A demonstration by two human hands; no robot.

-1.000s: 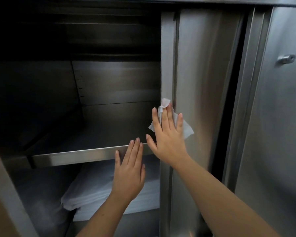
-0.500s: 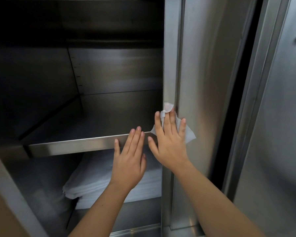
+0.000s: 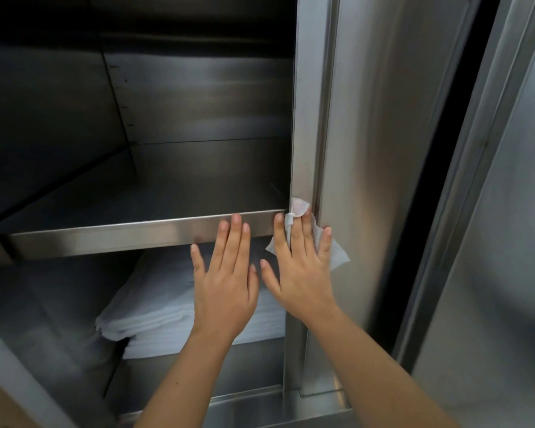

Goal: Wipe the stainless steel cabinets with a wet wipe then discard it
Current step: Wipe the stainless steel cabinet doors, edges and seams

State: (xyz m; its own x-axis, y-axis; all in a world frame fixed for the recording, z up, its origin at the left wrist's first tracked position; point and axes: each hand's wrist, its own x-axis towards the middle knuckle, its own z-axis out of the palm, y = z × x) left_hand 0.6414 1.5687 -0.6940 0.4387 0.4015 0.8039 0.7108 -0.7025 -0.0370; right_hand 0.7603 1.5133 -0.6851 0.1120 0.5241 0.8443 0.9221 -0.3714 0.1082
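Wiping was the step in hand. The right hand (image 3: 300, 267), fingers straight, pressed the thin, crumpled white wipe (image 3: 338, 257) against the smooth steel door post (image 3: 303, 118), at three o'clock from the shelf lip (image 3: 105, 237). The left hand (image 3: 226, 285) lay flat and empty, fingertips at that lip. The next move probably called for an even stroke along the post.

brushed, shiny steel cabinet (image 3: 383, 118); thin white crumpled fabric wipe (image 3: 337, 257).

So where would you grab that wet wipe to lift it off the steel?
Probably the loose corner of the wet wipe sticking out beyond the right hand, pinched from the right. The rest lies flat against the cabinet panel under straight fingers, so only that flap offers an edge.
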